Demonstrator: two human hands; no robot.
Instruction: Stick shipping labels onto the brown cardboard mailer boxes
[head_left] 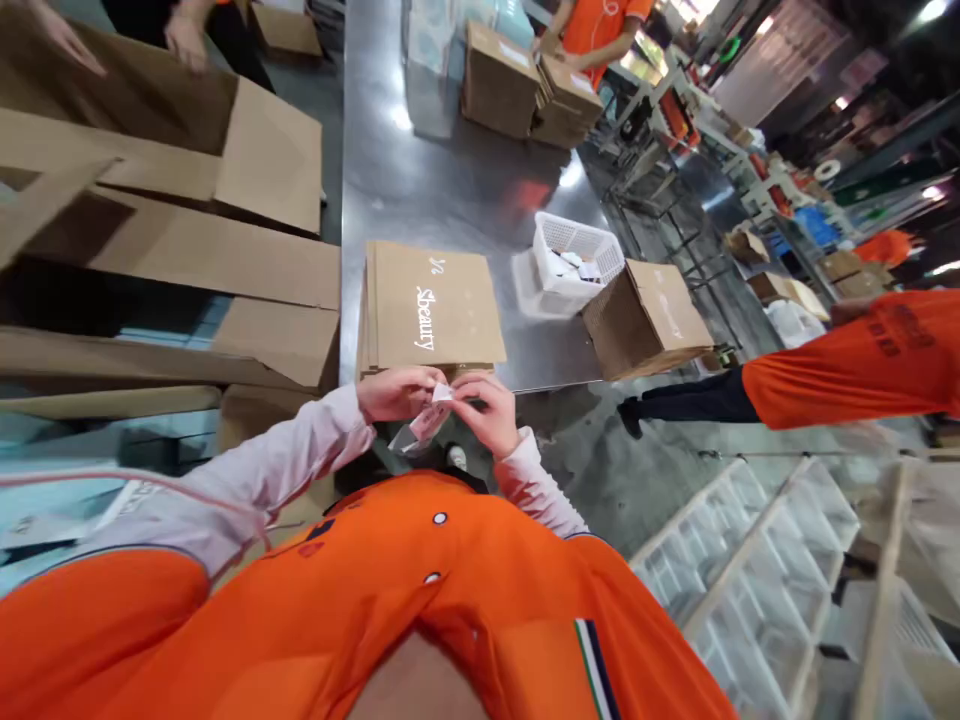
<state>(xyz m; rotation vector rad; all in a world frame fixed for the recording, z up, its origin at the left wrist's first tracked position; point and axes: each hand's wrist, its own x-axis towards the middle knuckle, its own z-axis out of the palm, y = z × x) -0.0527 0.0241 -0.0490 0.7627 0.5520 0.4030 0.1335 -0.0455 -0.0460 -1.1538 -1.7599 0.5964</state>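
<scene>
Close to my body, at the table's near edge, both hands meet over a strip of small white labels [427, 424]. My left hand [399, 393] pinches the strip near its top, and the lower part dangles below the fingers. My right hand [486, 410] has thumb and fingertips closed on the small white piece at the strip's upper end. Whether that piece is peeled off its backing I cannot tell. Just beyond the hands lies a stack of flat brown cardboard boxes [457, 305] with white lettering on top.
On the metal table [442, 190] stand a white plastic basket [574, 290] of small items and another cardboard stack [667, 310]. Large open cartons [270, 160] line the left side. Co-workers stand at the far end and at right, near clear plastic bins [780, 570].
</scene>
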